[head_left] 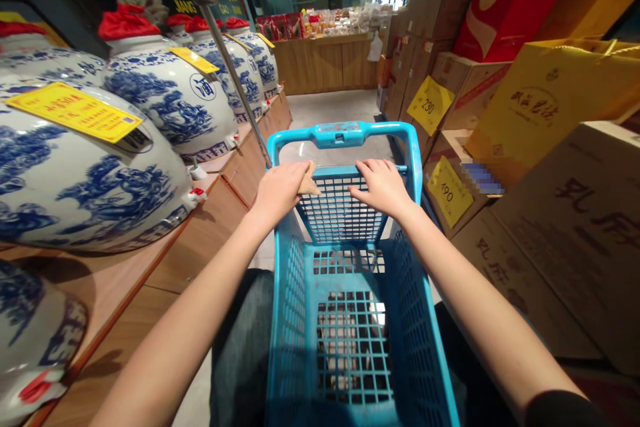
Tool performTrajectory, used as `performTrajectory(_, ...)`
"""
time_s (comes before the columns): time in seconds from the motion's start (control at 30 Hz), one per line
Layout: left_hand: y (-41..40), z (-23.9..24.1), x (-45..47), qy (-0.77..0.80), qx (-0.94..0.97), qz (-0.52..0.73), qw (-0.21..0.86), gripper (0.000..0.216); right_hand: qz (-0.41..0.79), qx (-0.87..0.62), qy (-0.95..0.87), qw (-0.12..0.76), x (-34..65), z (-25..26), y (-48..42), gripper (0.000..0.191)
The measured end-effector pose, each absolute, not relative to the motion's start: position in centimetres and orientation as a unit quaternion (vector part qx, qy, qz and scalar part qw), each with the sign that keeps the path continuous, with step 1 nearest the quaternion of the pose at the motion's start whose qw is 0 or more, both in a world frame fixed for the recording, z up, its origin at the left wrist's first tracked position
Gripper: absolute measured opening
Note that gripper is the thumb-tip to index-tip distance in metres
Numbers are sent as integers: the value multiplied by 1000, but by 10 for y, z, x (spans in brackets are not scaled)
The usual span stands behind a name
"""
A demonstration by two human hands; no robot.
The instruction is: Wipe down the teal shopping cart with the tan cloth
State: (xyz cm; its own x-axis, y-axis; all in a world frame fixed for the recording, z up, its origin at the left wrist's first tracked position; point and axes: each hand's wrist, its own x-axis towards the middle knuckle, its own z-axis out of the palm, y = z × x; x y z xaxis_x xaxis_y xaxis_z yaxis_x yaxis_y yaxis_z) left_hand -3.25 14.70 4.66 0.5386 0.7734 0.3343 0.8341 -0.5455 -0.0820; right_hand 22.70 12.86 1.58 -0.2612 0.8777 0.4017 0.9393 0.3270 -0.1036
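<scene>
A blue plastic shopping basket (287,280) stands in front of me between my legs, with a grid-like inner panel (340,210) across its far end and a raised handle (340,135) beyond. At the panel's left top corner is my left hand (285,187), closed around a small crumpled tan piece (309,181), perhaps paper or cloth. My right hand (380,187) lies on the panel's right top edge, thumb and fingers spread, holding nothing. Only bare mesh shows inside the basket.
Large blue-and-white porcelain jars (170,97) with red cloth tops line a wooden shelf (200,227) on the left. Stacked cardboard boxes (560,227), a yellow gift bag (555,107) and price signs crowd the right. A counter with goods (325,63) closes the aisle ahead.
</scene>
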Motion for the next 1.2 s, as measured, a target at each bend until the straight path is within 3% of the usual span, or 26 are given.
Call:
performTrajectory(0.23, 136, 46, -36, -516, -826, -113, 197, 43, -79, -578, -788, 194, 224, 15, 127, 59)
performTrajectory(0.4, 132, 51, -31, -530, -826, -86, 173, 40, -90, -574, -787, 208, 227, 11, 130, 57)
performTrajectory(0.67, 130, 53, -51, -534, -801, -231, 138, 44, -95, -574, -789, 198, 228, 12, 130, 53)
performTrajectory(0.9, 132, 46, -44, -491, -851, -138, 123, 52, -91, -579, -786, 195, 227, 12, 129, 54)
performTrajectory(1.2, 137, 56, -44, -517, -830, -177, 106, 45, -91, -572, -788, 208, 229, 9, 132, 54)
